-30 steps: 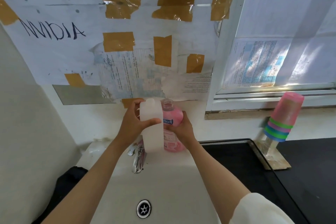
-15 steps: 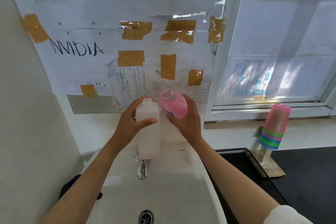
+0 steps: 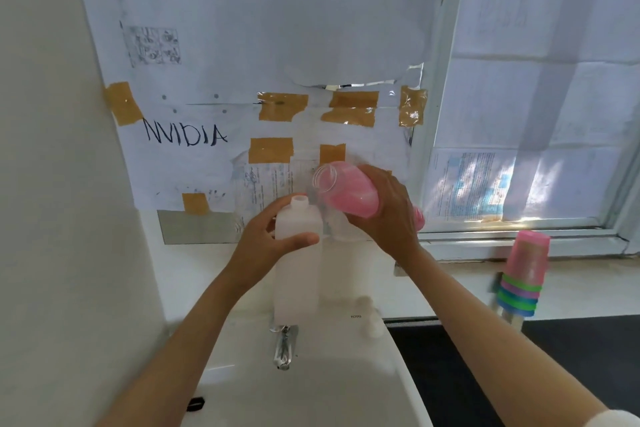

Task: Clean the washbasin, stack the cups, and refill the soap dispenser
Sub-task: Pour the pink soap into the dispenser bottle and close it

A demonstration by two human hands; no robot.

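- My left hand (image 3: 273, 246) is gripping a matt, translucent white plastic dispenser bottle (image 3: 298, 263).
- My right hand (image 3: 388, 215) is tilting a clear, glossy plastic refill bottle (image 3: 349, 196) of pink soap.
- Lower centre, the washbasin (image 3: 311, 392) is looking smooth, glossy white; its tap (image 3: 284, 348) is shining like metal.
- At right, stacked cups (image 3: 524, 276) are looking like coloured plastic.
- Above, paper sheets (image 3: 277, 38) are hanging under shiny brown tape (image 3: 270, 150).

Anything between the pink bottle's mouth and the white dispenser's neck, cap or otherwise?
Nothing visible. The dispenser neck is uncapped and the pink refill bottle, tilted in the right hand, has its open mouth just up and right of it. The left hand grips the dispenser lower down.
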